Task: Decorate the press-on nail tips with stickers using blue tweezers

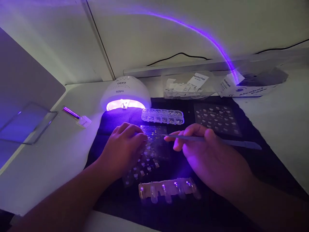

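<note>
My left hand [124, 146] rests palm down on a clear sheet of small nail stickers [147, 161], fingers curled at its upper edge. My right hand [207, 154] holds a thin pointed tool [217, 140] that lies across the fingers, its tip pointing left over the sheet near my left fingertips. In front of both hands lies a clear strip with several false nail tips [169, 189]. All of it sits on a black mat [241, 180].
A white UV nail lamp [125, 91] glows purple at the back. Beside it lie a clear compartment box of gems [163, 116], another sticker sheet [217, 119], alcohol pad packets [190, 87] and a small bottle [76, 116]. A clear tray [26, 124] sits far left.
</note>
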Tool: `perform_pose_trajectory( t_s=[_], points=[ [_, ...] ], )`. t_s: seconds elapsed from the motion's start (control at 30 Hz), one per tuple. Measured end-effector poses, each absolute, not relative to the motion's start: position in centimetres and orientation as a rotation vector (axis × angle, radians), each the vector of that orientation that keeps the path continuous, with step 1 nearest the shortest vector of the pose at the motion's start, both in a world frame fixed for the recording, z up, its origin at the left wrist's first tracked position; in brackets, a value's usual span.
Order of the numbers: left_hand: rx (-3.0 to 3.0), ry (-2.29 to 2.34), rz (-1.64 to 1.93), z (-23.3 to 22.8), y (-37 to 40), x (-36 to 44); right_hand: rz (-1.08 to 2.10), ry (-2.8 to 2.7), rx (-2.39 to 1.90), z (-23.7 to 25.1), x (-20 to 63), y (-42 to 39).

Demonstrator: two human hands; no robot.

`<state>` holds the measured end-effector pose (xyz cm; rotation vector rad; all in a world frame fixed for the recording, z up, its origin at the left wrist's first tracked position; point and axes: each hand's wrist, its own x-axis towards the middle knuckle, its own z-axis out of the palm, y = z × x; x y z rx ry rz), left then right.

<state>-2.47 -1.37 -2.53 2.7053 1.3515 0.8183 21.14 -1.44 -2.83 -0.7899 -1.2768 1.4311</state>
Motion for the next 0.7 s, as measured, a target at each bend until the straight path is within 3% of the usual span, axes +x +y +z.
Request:
perform_pose_trajectory(
  t_s=[0.2,0.7],
  points=[
    [2.811,1.270,1.138,-2.5,-1.6,-3.1,1.538,-1.036,-0.721,-1.1,22.1,-1.9],
    [2.682,0.858,1.635,-1.0,-3.7,-2.1,1.593,-1.089,-0.412,0.3,21.8,-4.6]
  ],
)
